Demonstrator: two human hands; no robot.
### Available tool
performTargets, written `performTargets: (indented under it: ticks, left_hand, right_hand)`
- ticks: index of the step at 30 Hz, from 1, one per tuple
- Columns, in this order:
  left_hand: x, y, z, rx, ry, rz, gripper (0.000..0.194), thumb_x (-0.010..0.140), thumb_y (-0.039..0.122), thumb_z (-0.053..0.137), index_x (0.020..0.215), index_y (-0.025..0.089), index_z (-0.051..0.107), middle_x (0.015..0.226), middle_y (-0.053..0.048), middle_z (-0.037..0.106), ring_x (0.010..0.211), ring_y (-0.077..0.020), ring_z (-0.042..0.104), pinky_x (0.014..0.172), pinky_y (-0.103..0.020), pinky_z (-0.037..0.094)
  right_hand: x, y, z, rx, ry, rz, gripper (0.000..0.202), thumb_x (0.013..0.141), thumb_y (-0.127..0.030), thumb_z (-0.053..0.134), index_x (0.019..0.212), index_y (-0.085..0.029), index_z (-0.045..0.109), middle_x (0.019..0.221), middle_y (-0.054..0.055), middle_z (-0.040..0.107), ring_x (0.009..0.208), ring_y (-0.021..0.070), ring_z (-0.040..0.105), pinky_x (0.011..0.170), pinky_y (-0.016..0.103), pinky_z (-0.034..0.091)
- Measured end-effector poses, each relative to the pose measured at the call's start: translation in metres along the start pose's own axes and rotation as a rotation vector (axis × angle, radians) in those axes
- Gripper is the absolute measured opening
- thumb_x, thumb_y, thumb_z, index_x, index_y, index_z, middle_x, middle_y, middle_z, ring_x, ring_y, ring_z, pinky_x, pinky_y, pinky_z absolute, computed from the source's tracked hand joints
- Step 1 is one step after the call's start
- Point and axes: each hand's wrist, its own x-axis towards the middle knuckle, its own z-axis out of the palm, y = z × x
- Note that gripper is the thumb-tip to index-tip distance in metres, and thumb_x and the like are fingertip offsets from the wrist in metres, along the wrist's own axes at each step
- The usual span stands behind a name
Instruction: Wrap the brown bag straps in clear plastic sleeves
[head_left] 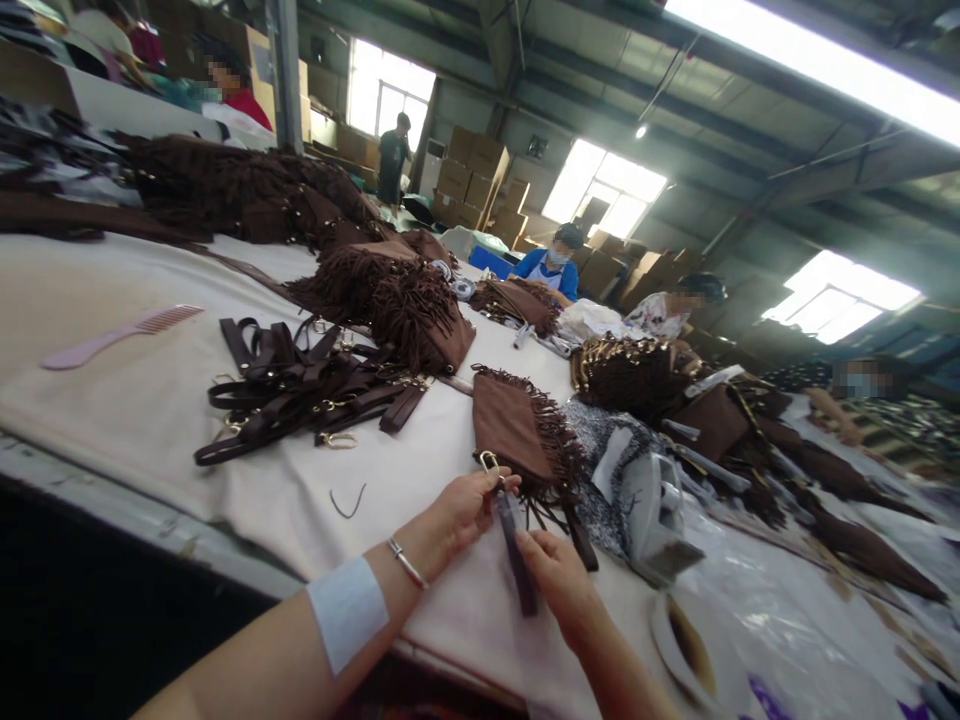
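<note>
A brown fringed pouch (510, 422) lies on the pale cloth in front of me, its fringe on the right side. At its near edge my left hand (474, 503) is closed on a gold clasp (489, 462) joined to a dark brown strap (519, 570). The strap hangs toward me, with clear plastic film around its upper part. My right hand (551, 570) pinches the film beside the strap. Left of the pouch lies a pile of brown straps (300, 385) with gold clasps.
A pink comb (120, 336) and heaped fringed pouches (397, 300) lie on the cloth-covered table (255, 500). To the right are a tape dispenser (652, 515), a tape roll (686, 645) and plastic bags (795, 600). Several people are farther back.
</note>
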Motion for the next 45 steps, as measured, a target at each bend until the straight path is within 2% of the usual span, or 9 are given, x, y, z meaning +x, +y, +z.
performTargets:
  ticks: [3,9,18,22,26,31,35,39,45]
  left_hand:
    - [0.001,-0.004,0.0,-0.023,-0.036,-0.007,0.028,0.084,0.027,0.063,0.108,0.013,0.064,0.1,-0.012,0.072,0.08,-0.015,0.067,0.065,-0.022,0.05]
    - [-0.009,0.003,-0.001,0.077,-0.165,-0.086,0.02,0.084,0.026,0.06,0.098,0.013,0.066,0.072,-0.003,0.066,0.057,-0.0139,0.061,0.047,-0.023,0.045]
    - [0.0,0.014,0.0,0.013,0.055,-0.045,0.02,0.088,0.033,0.058,0.086,0.013,0.058,0.09,-0.012,0.071,0.075,-0.0181,0.068,0.063,-0.028,0.055]
    - [-0.001,0.01,0.004,0.1,0.047,0.031,0.009,0.085,0.02,0.059,0.082,0.012,0.061,0.083,-0.008,0.07,0.071,-0.0132,0.066,0.06,-0.021,0.051]
    - [-0.003,0.006,0.004,0.124,0.054,0.081,0.007,0.08,0.02,0.063,0.081,0.012,0.063,0.081,-0.007,0.069,0.067,-0.0115,0.064,0.06,-0.021,0.051]
    - [-0.001,0.0,0.004,0.234,0.109,0.204,0.013,0.07,0.022,0.071,0.072,0.011,0.065,0.067,-0.004,0.066,0.053,-0.0094,0.057,0.048,-0.02,0.043]
    - [0.001,-0.001,0.004,0.33,0.186,0.301,0.014,0.068,0.025,0.072,0.069,0.013,0.066,0.062,-0.001,0.064,0.054,-0.0092,0.058,0.054,-0.02,0.046]
    - [0.002,-0.003,0.003,0.431,0.196,0.336,0.015,0.068,0.027,0.071,0.071,0.014,0.066,0.059,0.0,0.063,0.052,-0.01,0.058,0.052,-0.021,0.046]
    - [0.001,-0.001,-0.003,0.593,0.161,0.343,0.022,0.077,0.034,0.061,0.07,0.014,0.066,0.056,-0.001,0.063,0.047,-0.0101,0.054,0.046,-0.021,0.042]
  right_hand:
    - [0.0,-0.006,0.003,0.051,-0.077,0.072,0.044,0.075,-0.056,0.061,0.053,-0.019,0.053,0.046,-0.004,0.047,0.044,0.0111,0.042,0.042,0.023,0.028]
    - [0.018,-0.024,0.02,0.311,-0.038,0.169,0.04,0.074,-0.056,0.061,0.064,-0.017,0.058,0.049,-0.001,0.057,0.042,0.0129,0.048,0.042,0.025,0.037]
    - [-0.002,-0.014,0.015,0.214,-0.055,0.174,0.042,0.072,-0.058,0.063,0.065,-0.017,0.059,0.053,0.001,0.06,0.045,0.0127,0.051,0.042,0.023,0.039]
    - [-0.008,-0.003,0.014,0.166,-0.029,0.168,0.042,0.075,-0.057,0.061,0.067,-0.016,0.06,0.052,0.0,0.059,0.046,0.0136,0.052,0.044,0.023,0.038]
    - [-0.007,-0.005,0.012,0.15,-0.006,0.116,0.044,0.074,-0.059,0.062,0.078,-0.015,0.067,0.058,0.001,0.063,0.052,0.0156,0.054,0.048,0.025,0.039]
    - [0.002,-0.012,0.012,0.131,0.03,0.032,0.048,0.077,-0.059,0.061,0.086,-0.014,0.072,0.074,0.004,0.07,0.07,0.0198,0.06,0.062,0.027,0.044]
    - [0.015,-0.008,0.014,0.113,0.085,0.042,0.043,0.074,-0.054,0.064,0.083,-0.013,0.073,0.076,0.006,0.072,0.072,0.0209,0.061,0.065,0.028,0.045]
    - [0.027,-0.01,0.018,0.063,0.151,0.032,0.038,0.071,-0.05,0.066,0.083,-0.014,0.073,0.074,0.006,0.072,0.071,0.021,0.062,0.063,0.028,0.045]
    - [0.045,-0.016,0.022,0.252,0.174,0.069,0.045,0.065,-0.054,0.071,0.077,-0.011,0.073,0.064,0.005,0.07,0.056,0.0169,0.058,0.052,0.026,0.042]
